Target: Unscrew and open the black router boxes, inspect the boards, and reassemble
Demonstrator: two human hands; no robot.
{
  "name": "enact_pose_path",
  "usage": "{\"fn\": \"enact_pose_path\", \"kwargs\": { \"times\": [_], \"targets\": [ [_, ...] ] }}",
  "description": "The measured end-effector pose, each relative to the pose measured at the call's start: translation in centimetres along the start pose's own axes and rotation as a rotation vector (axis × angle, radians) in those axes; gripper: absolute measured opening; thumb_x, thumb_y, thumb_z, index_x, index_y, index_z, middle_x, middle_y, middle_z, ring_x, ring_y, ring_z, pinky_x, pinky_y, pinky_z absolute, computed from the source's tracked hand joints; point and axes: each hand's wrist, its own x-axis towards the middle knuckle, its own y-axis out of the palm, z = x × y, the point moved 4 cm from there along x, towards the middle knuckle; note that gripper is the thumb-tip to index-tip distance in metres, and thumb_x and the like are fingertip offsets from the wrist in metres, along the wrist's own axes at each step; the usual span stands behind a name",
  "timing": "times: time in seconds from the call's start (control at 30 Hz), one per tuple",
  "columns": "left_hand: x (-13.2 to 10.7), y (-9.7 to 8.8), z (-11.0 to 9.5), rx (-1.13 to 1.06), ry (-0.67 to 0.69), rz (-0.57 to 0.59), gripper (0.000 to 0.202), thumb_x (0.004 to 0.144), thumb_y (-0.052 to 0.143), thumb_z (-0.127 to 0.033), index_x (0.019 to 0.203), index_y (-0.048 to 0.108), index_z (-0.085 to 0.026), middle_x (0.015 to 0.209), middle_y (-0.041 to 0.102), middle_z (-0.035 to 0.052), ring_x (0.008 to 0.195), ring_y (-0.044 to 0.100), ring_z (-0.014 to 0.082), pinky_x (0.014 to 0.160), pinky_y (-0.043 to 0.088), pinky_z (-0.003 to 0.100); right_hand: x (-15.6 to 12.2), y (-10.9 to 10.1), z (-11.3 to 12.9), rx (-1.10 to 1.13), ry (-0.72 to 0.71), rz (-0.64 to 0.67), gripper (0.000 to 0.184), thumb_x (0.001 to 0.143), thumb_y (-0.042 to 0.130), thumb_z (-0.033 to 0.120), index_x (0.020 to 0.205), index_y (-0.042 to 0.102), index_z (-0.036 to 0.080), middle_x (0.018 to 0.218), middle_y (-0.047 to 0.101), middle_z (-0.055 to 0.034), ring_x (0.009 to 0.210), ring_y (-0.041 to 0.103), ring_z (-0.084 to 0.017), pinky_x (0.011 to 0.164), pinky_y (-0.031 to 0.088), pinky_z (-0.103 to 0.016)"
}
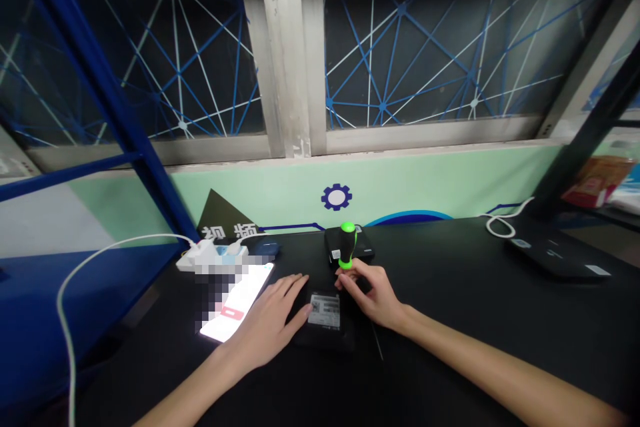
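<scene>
Green-handled screwdriver [347, 245] is standing upright near the frame's lower centre, pinched by the right hand [374, 295], while the flat, open left hand [265, 323] is resting beside a black hard drive [324, 313]

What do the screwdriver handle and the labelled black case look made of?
The screwdriver handle looks like moulded plastic, glossy black with green ends. The black case looks like matte plastic with a stuck-on label, though painted metal is possible.
</scene>
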Motion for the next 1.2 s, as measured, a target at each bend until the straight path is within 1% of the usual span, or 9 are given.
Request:
{"fn": "enact_pose_path", "kwargs": {
  "times": [0.1, 0.17, 0.33, 0.5, 0.67, 0.77, 0.87, 1.03, 1.2],
  "targets": [
    [-0.01, 0.05, 0.04, 0.001, -0.014, 0.014, 0.054, 0.106, 0.037, -0.054, 0.154, 0.034, -0.029, 0.153, 0.045, 0.007, 0.14, 0.043, 0.0293, 0.111, 0.04, 0.047, -0.15, -0.04, 0.04, 0.023, -0.013, 0.021, 0.013, 0.101, 0.053, 0.026, 0.106, 0.061, 0.019, 0.084, 0.073, -0.0052, 0.073, 0.07, -0.016, 0.073, 0.056, -0.027],
    [0.01, 0.03, 0.02, 0.005, -0.01, 0.009, 0.053, 0.106, 0.037, -0.053, 0.154, 0.034, -0.03, 0.153, 0.045, 0.0066, 0.14, 0.043, 0.0289, 0.111, 0.039, 0.047, -0.26, -0.01, -0.1, 0.019, -0.014, 0.02, 0.012, 0.101, 0.053, 0.025, 0.107, 0.061, 0.019, 0.084, 0.073, -0.005, 0.074, 0.071, -0.016, 0.073, 0.056, -0.027],
    [-0.01, -0.07, -0.06, 0.012, 0.013, -0.008, 0.052, 0.106, 0.037, -0.053, 0.153, 0.036, -0.03, 0.152, 0.046, 0.0066, 0.138, 0.045, 0.0288, 0.11, 0.041, 0.045, -0.32, 0.11, -0.54, -0.009, -0.004, -0.03, 0.009, 0.098, 0.058, 0.028, 0.099, 0.06, 0.019, 0.08, 0.071, -0.0038, 0.065, 0.068, -0.015, 0.066, 0.055, -0.025],
    [0.0, -0.15, -0.15, 0.01, -0.009, 0.016, 0.054, 0.106, 0.036, -0.054, 0.153, 0.036, -0.028, 0.153, 0.045, 0.007, 0.14, 0.043, 0.0289, 0.111, 0.04, 0.046, -0.16, 0.18, -0.61, -0.028, 0.01, -0.046, 0.013, 0.098, 0.058, 0.032, 0.096, 0.059, 0.02, 0.076, 0.068, -0.003, 0.062, 0.064, -0.014, 0.062, 0.054, -0.025],
    [0.02, -0.14, -0.12, 0.003, -0.007, 0.015, 0.054, 0.106, 0.036, -0.054, 0.153, 0.036, -0.028, 0.153, 0.046, 0.0076, 0.14, 0.043, 0.0292, 0.111, 0.039, 0.046, -0.15, 0.1, 0.0, 0.019, 0.005, 0.011, 0.015, 0.101, 0.053, 0.032, 0.107, 0.059, 0.019, 0.084, 0.072, -0.006, 0.07, 0.069, -0.017, 0.07, 0.056, -0.028],
    [-0.01, -0.08, -0.04, 0.007, 0.005, -0.001, 0.053, 0.106, 0.036, -0.054, 0.153, 0.035, -0.029, 0.152, 0.047, 0.0072, 0.139, 0.044, 0.0293, 0.111, 0.04, 0.046, -0.11, 0.06, 0.23, 0.03, -0.004, 0.029, 0.018, 0.102, 0.05, 0.032, 0.112, 0.057, 0.019, 0.083, 0.074, -0.0066, 0.072, 0.071, -0.018, 0.072, 0.056, -0.029],
    [-0.03, -0.05, 0.01, 0.012, 0.011, -0.011, 0.053, 0.106, 0.036, -0.054, 0.153, 0.036, -0.03, 0.152, 0.047, 0.0067, 0.138, 0.046, 0.0293, 0.11, 0.041, 0.046, -0.04, 0.08, 0.01, 0.006, 0.008, -0.002, 0.016, 0.102, 0.051, 0.033, 0.108, 0.057, 0.02, 0.078, 0.073, -0.0048, 0.067, 0.069, -0.016, 0.069, 0.055, -0.028],
    [-0.01, -0.03, -0.01, 0.008, 0.017, -0.01, 0.053, 0.106, 0.036, -0.053, 0.153, 0.036, -0.029, 0.152, 0.046, 0.007, 0.139, 0.044, 0.0291, 0.111, 0.04, 0.046, 0.06, 0.29, -0.45, -0.019, 0.017, -0.033, 0.013, 0.098, 0.059, 0.034, 0.097, 0.058, 0.02, 0.074, 0.068, -0.0014, 0.062, 0.064, -0.014, 0.063, 0.053, -0.024],
    [0.02, 0.03, 0.06, 0.006, 0.004, -0.003, 0.054, 0.106, 0.036, -0.054, 0.154, 0.035, -0.029, 0.152, 0.047, 0.0071, 0.139, 0.044, 0.0289, 0.111, 0.04, 0.046, -0.04, 0.17, -0.27, -0.011, 0.015, 0.006, 0.019, 0.102, 0.05, 0.034, 0.107, 0.06, 0.019, 0.081, 0.071, -0.0044, 0.069, 0.068, -0.015, 0.068, 0.054, -0.026]
  ]
}}
